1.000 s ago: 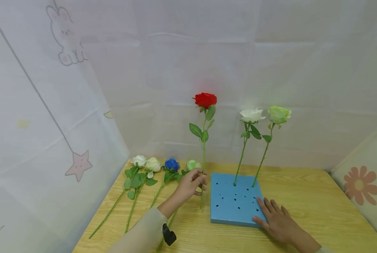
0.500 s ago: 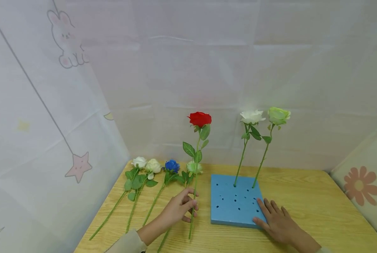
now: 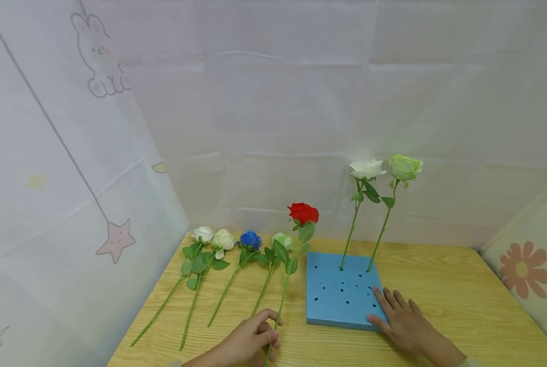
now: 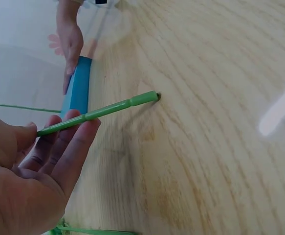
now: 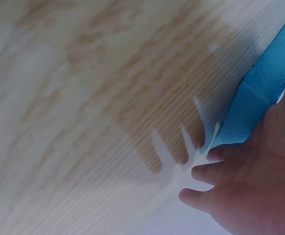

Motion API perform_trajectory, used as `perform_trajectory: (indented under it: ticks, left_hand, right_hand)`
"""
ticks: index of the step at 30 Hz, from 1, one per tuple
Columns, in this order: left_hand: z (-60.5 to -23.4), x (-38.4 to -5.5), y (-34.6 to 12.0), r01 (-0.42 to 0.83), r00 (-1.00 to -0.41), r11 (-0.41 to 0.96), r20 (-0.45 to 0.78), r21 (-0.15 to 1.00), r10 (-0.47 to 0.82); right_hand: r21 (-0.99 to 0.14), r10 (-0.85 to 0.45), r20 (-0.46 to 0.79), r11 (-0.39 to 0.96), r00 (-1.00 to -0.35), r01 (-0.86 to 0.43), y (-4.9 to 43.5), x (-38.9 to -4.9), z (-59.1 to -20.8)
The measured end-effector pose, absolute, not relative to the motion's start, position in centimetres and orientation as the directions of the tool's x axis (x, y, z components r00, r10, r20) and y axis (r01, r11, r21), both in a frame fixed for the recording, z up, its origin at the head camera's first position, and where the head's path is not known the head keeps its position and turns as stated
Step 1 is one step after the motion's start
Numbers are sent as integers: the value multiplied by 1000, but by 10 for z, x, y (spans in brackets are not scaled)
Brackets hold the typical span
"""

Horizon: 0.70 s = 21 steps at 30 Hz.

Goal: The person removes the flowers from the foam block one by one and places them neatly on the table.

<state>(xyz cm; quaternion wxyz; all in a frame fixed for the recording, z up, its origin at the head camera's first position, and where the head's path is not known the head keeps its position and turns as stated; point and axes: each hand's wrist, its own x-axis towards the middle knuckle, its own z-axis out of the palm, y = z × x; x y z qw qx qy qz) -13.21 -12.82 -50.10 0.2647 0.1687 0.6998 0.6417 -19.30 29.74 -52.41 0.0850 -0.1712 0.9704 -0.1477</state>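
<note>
Left hand pinched the red rose by its stem, left of the blue block; right hand, fingers straight, rested on the block's right edge.

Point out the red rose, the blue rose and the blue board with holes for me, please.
Red rose [image 3: 303, 213]: head view, on its bloom.
Blue rose [image 3: 250, 240]: head view, on its bloom.
Blue board [image 3: 332, 306]: head view, on a bare part of its top.
</note>
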Motion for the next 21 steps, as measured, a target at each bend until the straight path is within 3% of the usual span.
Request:
perform_trajectory:
  ticks: [21]
  left_hand:
    - [-503,-145,-134,-207,-762,125,-240,970,601]
  right_hand:
    - [-316,-357,-121,899,-926,-305,298,-193,-523]
